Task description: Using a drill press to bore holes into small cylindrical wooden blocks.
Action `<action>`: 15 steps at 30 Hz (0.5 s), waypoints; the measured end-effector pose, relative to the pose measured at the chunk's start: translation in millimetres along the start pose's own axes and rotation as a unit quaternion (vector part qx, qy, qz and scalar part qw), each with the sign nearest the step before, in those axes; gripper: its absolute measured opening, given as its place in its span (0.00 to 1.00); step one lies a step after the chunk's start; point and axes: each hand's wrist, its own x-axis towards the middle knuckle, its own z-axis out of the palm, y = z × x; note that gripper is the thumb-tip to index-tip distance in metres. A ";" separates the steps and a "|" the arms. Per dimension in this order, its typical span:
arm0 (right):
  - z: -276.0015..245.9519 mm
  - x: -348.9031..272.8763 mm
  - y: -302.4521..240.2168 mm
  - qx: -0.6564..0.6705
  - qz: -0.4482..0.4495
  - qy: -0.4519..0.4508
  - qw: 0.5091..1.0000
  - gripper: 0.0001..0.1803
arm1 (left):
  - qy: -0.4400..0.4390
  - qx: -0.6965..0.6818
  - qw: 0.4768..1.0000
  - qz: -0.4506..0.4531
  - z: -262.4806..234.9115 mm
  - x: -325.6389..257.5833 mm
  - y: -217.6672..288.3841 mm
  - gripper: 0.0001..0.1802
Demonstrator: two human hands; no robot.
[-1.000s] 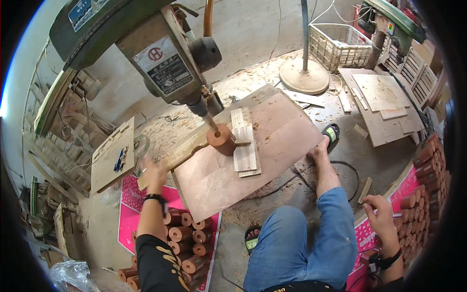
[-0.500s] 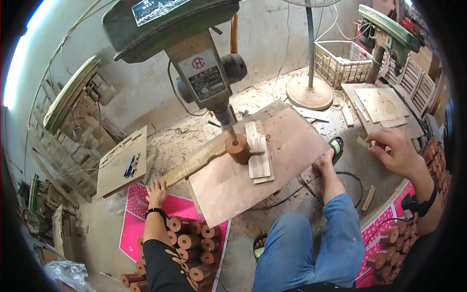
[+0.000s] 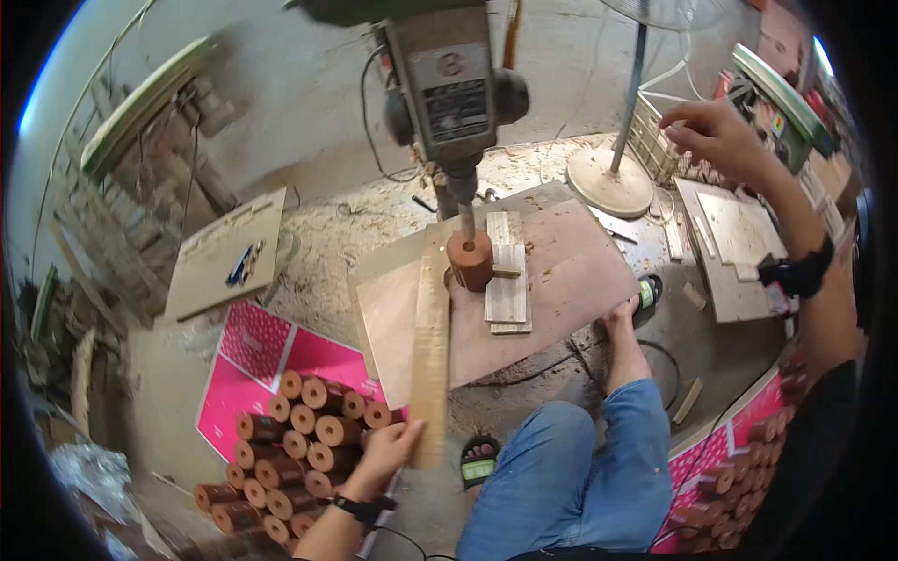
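Note:
My left hand [image 3: 388, 452] grips the near end of a long yellowish wooden strip [image 3: 430, 355]. The strip lies across a thin plywood board [image 3: 571, 252], its far part along the left side of a reddish-brown wooden cylinder [image 3: 470, 264]. Against the cylinder's right side sit pale wooden blocks [image 3: 507, 294]. A drill press [image 3: 449, 89] stands over the cylinder, its bit [image 3: 468, 220] at the cylinder's top; how deep it reaches is unclear. Raised at the right, my right hand [image 3: 716, 140] has curved fingers apart from the thumb, with nothing visible in it.
Several drilled cylinders [image 3: 337, 430] are piled on pink sheeting [image 3: 253, 346] at the left; more cylinders [image 3: 716, 481] lie at the lower right. A round stand base [image 3: 610, 184], a crate [image 3: 652, 140] and another drill press [image 3: 786, 103] are at the back right. Cables cross the floor.
My left hand has come nearer and rightward, swinging the strip's near end around toward me. My right hand has risen farther back. The head view has shifted slightly.

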 end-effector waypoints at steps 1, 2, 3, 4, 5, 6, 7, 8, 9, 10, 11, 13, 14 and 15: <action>13.4 17.7 -5.2 0.080 0.036 0.015 0.996 0.14 | -0.021 -0.080 0.996 -0.031 33.9 1.0 5.3 0.30; 22.3 34.3 -10.7 0.081 0.039 -0.013 0.996 0.15 | -0.026 -0.165 0.986 -0.025 63.5 -3.3 10.8 0.30; 30.3 49.1 -15.3 0.107 0.009 -0.035 0.994 0.17 | -0.039 -0.214 0.976 -0.019 89.0 -3.9 19.0 0.30; 38.1 62.4 -19.0 0.104 0.028 -0.032 0.994 0.20 | -0.035 -0.232 0.972 0.002 112.8 -2.2 29.3 0.30; 44.3 75.4 -22.3 0.108 0.007 -0.053 0.993 0.20 | 0.013 -0.281 0.960 0.012 132.2 -1.3 39.7 0.29; 48.4 88.6 -25.3 0.144 0.001 -0.041 0.989 0.25 | 0.029 -0.329 0.944 0.006 146.2 0.7 48.9 0.28; 52.2 100.1 -27.2 0.183 -0.007 -0.024 0.983 0.31 | 0.049 -0.333 0.942 0.010 151.8 1.5 53.7 0.28; 55.7 111.4 -29.4 0.181 -0.006 -0.032 0.983 0.31 | 0.097 -0.290 0.951 0.035 155.9 1.7 57.9 0.26; 58.3 124.2 -32.4 0.235 -0.018 -0.014 0.972 0.35 | 0.145 -0.244 0.957 0.060 158.9 2.0 61.6 0.26; 61.6 136.6 -35.5 0.286 -0.023 0.013 0.958 0.40 | 0.149 -0.243 0.957 0.059 159.1 1.9 63.5 0.26; 64.2 149.5 -39.5 0.340 -0.009 0.007 0.940 0.42 | 0.166 -0.216 0.959 0.072 158.8 1.1 64.6 0.24; 70.7 171.2 -46.5 0.417 -0.007 0.002 0.909 0.41 | 0.170 -0.190 0.962 0.096 156.4 0.1 66.1 0.21; 73.8 180.1 -49.6 0.485 0.023 0.022 0.874 0.39 | 0.177 -0.185 0.963 0.083 155.5 0.0 67.3 0.21; 75.4 186.1 -51.3 0.528 0.017 0.016 0.849 0.40 | 0.178 -0.183 0.963 0.088 154.3 -0.5 68.5 0.21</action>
